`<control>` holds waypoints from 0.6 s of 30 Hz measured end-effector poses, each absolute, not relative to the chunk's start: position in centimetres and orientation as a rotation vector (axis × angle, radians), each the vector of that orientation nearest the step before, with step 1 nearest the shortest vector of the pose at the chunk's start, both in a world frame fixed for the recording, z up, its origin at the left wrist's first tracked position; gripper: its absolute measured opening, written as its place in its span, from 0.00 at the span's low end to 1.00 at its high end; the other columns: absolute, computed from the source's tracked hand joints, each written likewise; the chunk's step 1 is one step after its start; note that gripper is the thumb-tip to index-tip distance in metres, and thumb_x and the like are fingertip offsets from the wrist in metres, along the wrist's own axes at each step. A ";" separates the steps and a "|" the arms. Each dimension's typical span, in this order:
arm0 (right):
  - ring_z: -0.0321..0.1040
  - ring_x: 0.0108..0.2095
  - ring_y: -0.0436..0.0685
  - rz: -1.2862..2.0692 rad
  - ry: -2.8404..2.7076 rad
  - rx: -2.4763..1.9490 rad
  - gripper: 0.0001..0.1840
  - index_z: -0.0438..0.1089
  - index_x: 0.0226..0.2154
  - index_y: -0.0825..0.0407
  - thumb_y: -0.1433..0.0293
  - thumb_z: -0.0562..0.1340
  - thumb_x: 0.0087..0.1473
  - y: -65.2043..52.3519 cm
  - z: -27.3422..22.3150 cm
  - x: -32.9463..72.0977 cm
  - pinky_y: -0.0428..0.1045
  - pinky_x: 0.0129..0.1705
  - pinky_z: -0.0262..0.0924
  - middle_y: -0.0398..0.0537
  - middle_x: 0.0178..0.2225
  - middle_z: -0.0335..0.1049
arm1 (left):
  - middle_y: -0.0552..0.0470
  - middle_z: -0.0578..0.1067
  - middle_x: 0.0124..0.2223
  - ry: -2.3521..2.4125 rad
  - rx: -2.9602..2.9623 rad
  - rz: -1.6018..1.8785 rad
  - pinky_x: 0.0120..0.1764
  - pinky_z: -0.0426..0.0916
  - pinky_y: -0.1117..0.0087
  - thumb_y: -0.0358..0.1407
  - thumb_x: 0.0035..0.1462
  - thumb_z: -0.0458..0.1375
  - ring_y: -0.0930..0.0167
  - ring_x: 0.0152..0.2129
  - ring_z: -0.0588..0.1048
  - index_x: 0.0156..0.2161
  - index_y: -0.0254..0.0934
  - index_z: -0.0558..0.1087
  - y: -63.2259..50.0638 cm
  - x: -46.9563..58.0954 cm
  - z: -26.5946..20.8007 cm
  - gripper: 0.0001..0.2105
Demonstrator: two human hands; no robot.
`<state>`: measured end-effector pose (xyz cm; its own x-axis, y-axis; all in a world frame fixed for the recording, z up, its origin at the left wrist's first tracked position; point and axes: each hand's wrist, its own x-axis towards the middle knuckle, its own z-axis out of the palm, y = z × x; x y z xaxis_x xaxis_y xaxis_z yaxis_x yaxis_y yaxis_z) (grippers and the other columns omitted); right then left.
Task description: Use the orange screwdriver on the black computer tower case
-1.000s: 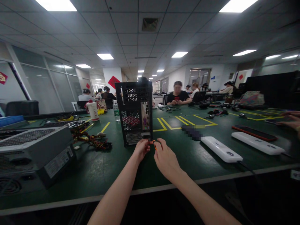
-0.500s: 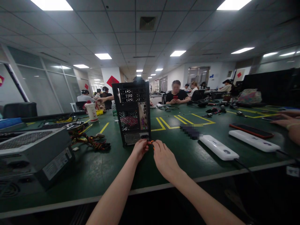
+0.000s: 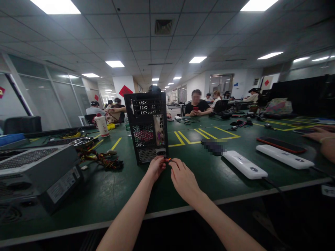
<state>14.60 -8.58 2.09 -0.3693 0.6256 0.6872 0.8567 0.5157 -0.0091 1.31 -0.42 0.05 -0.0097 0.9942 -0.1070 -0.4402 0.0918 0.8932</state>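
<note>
A black computer case stands upright, its back panel with ports and mesh facing me. Close to its lower right corner, my right hand is closed, its fingertips pinching a small orange-and-black tool that the fingers mostly cover. My left hand is closed just in front of the case's bottom edge. Its fingertips meet the inner end of that tool; what they grip is hidden.
Grey power supplies lie at left, near bundled cables and a white cup. White power banks and a phone lie at right, by another person's hand. A person sits opposite.
My right hand's fingers have shifted slightly around the orange-and-black tool, and less orange shows. The left hand and the case stay in place.
</note>
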 end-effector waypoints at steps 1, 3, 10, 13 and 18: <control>0.60 0.39 0.54 -0.478 -2.132 -1.188 0.13 0.58 0.42 0.53 0.74 0.48 0.53 -8.5 1.9 14.5 0.49 0.37 0.56 0.51 0.43 0.59 | 0.51 0.69 0.24 0.940 0.786 1.340 0.15 0.53 0.81 0.28 0.47 0.54 0.82 0.13 0.63 0.35 0.32 0.62 -0.4 1.3 0.0 0.08; 0.61 0.37 0.53 -0.512 -2.134 -1.189 0.13 0.58 0.42 0.52 0.73 0.47 0.54 -8.3 1.6 14.5 0.48 0.36 0.56 0.50 0.42 0.60 | 0.51 0.69 0.24 0.942 0.796 1.339 0.16 0.53 0.81 0.29 0.47 0.54 0.81 0.14 0.63 0.35 0.32 0.62 -0.3 1.3 -0.1 0.08; 0.63 0.31 0.51 -0.476 -2.060 -1.330 0.12 0.59 0.42 0.51 0.68 0.46 0.55 -8.6 1.5 14.6 0.47 0.32 0.56 0.49 0.37 0.62 | 0.50 0.70 0.26 0.946 0.805 1.345 0.16 0.54 0.81 0.29 0.46 0.54 0.82 0.14 0.63 0.35 0.32 0.62 0.0 1.2 -0.5 0.08; 0.63 0.37 0.52 -0.475 -2.088 -1.290 0.14 0.57 0.44 0.52 0.73 0.47 0.54 -8.8 1.2 14.5 0.48 0.35 0.56 0.52 0.45 0.58 | 0.52 0.68 0.24 0.918 0.802 1.349 0.16 0.53 0.81 0.29 0.46 0.54 0.82 0.14 0.62 0.33 0.32 0.62 0.1 1.2 -0.6 0.07; 0.64 0.34 0.52 -0.505 -2.093 -1.270 0.13 0.57 0.43 0.52 0.71 0.46 0.55 -8.6 1.2 14.4 0.47 0.34 0.56 0.51 0.42 0.62 | 0.52 0.68 0.24 0.954 0.795 1.338 0.16 0.53 0.81 0.29 0.47 0.53 0.82 0.14 0.62 0.33 0.32 0.62 -0.2 1.4 -0.2 0.07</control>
<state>14.38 -8.59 1.22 -0.3359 0.6450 0.6864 0.8870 0.4617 0.0001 1.36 -0.18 -0.17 -0.0145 0.9943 -0.1058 -0.4247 0.0897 0.9009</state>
